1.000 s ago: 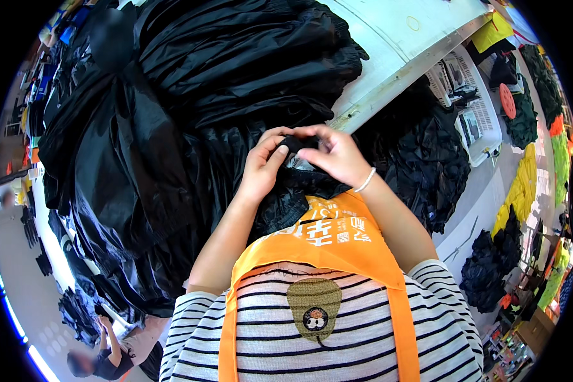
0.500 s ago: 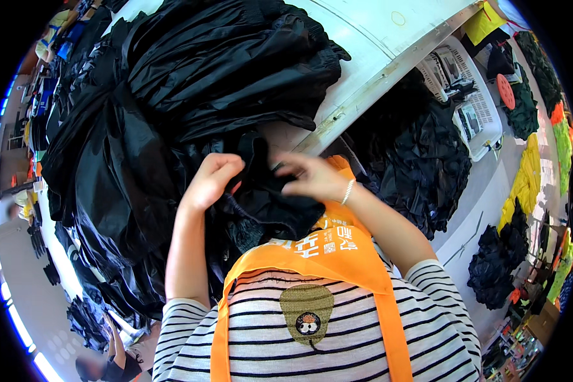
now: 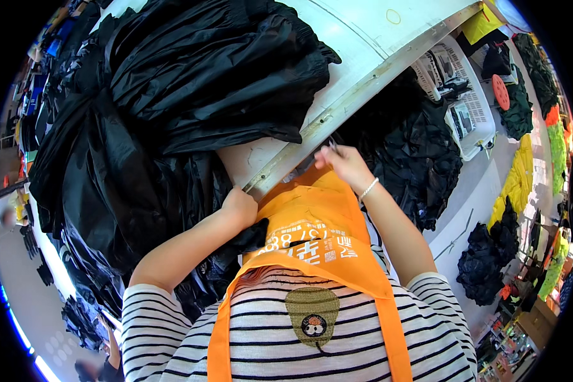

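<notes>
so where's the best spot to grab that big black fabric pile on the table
Probably the loose folded edge of the black fabric pile that overhangs the white table near its metal rim, coming from the person's side. The folds bunch there and hang free, nearest the left hand, so fingers could close around a gathered ridge.

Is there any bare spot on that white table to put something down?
Yes: the white table is bare right of the black fabric pile, along its metal edge. A small bare patch lies between the pile and the left hand. Everything left is crowded with fabric.
</notes>
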The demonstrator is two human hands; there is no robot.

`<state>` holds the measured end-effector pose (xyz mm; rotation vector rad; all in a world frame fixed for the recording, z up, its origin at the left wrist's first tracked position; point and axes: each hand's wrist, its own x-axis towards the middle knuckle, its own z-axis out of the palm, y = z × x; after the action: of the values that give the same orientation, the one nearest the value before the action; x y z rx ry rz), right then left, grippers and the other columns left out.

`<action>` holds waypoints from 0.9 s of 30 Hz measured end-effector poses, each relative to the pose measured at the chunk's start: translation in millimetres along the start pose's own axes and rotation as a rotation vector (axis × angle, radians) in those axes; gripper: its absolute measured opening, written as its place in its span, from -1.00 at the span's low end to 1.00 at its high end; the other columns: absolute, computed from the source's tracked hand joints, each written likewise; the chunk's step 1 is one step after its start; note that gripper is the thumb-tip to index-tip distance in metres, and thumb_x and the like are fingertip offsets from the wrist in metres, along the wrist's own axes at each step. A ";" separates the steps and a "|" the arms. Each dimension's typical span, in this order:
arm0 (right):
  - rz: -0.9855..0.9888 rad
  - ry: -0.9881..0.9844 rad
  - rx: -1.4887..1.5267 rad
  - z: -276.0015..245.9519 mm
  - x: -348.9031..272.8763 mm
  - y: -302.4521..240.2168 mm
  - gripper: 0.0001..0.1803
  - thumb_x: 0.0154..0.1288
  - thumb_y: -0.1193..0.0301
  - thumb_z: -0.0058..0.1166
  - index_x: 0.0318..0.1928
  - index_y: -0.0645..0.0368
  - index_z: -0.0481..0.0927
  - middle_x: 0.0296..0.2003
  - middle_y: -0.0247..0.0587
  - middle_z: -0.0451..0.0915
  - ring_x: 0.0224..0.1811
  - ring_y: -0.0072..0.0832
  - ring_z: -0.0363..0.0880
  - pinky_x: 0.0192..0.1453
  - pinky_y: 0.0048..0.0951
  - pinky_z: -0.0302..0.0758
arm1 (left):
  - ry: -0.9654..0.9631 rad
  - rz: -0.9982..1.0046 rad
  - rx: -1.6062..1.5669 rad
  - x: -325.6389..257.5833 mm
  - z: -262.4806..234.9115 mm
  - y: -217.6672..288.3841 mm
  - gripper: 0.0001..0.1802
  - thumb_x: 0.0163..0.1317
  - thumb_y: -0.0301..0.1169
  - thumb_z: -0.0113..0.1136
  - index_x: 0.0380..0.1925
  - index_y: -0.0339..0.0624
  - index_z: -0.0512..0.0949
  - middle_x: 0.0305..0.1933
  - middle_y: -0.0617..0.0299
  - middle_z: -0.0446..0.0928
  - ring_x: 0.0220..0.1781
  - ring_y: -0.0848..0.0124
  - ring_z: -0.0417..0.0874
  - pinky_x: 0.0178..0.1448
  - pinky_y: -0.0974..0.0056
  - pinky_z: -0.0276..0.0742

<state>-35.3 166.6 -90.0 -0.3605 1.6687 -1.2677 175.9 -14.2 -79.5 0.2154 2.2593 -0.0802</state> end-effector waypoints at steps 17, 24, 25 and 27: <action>-0.213 0.107 0.051 17.2 -9.0 -42.6 -0.78 0.08 0.52 0.29 -0.24 0.22 0.55 -0.49 -0.54 0.41 -0.50 -0.81 0.27 -0.40 -0.71 0.29 | 0.874 -0.167 -2.473 12.2 -95.9 -2.5 -0.71 0.16 -0.47 0.30 -0.11 -0.25 0.54 -0.10 0.22 0.57 -0.10 0.42 0.59 -0.06 0.30 0.56; -0.540 0.103 -0.265 27.3 -22.1 -89.4 -0.64 0.03 0.49 0.35 -0.11 0.26 0.61 -0.38 -0.33 0.44 -0.51 -0.65 0.40 -0.39 -0.67 0.36 | 1.077 -0.142 -2.048 6.5 -85.6 -4.6 -0.68 0.09 -0.47 0.36 -0.15 -0.33 0.55 -0.15 0.22 0.57 -0.14 0.46 0.54 0.03 0.35 0.46; -0.523 0.105 -0.224 32.7 -17.2 -87.0 -0.65 0.03 0.51 0.35 -0.12 0.25 0.62 -0.38 -0.35 0.44 -0.51 -0.68 0.36 -0.39 -0.68 0.33 | 1.100 -0.128 -1.975 4.2 -85.0 -5.8 -0.69 0.09 -0.48 0.36 -0.16 -0.33 0.55 -0.16 0.23 0.58 -0.14 0.46 0.54 0.02 0.35 0.46; -0.490 0.102 -0.146 41.9 -8.0 -81.6 -0.67 0.02 0.55 0.35 -0.14 0.23 0.64 -0.38 -0.39 0.44 -0.51 -0.72 0.28 -0.39 -0.70 0.27 | 1.031 -0.113 -1.972 -0.5 -84.1 -7.8 -0.65 0.08 -0.46 0.38 -0.12 -0.32 0.56 -0.11 0.21 0.58 -0.11 0.44 0.54 0.06 0.36 0.44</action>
<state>-21.8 114.7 -15.1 -0.8451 1.8305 -1.5386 111.3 -11.1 -25.3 -1.1087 2.0545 2.4525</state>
